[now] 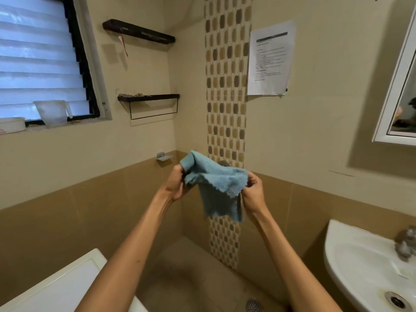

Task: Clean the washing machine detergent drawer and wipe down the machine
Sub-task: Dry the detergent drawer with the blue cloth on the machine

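Holding the blue cloth (216,188) stretched between them at chest height, the left hand (177,183) and right hand (253,192) each pinch an upper edge; the washing machine (56,287) lies below-left, nearer the left hand

Open gap over floor (191,278) between washing machine (56,287), left, and sink (351,255), right; tap (405,244) juts above sink.

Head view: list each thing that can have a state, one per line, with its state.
Blue cloth: held up, partly bunched, hanging.
Left hand: grips the cloth's left end.
Right hand: pinches the cloth's right edge.
Washing machine lid: down.
Window louvres: closed.
Jug: upright.
Sink drain: unplugged.
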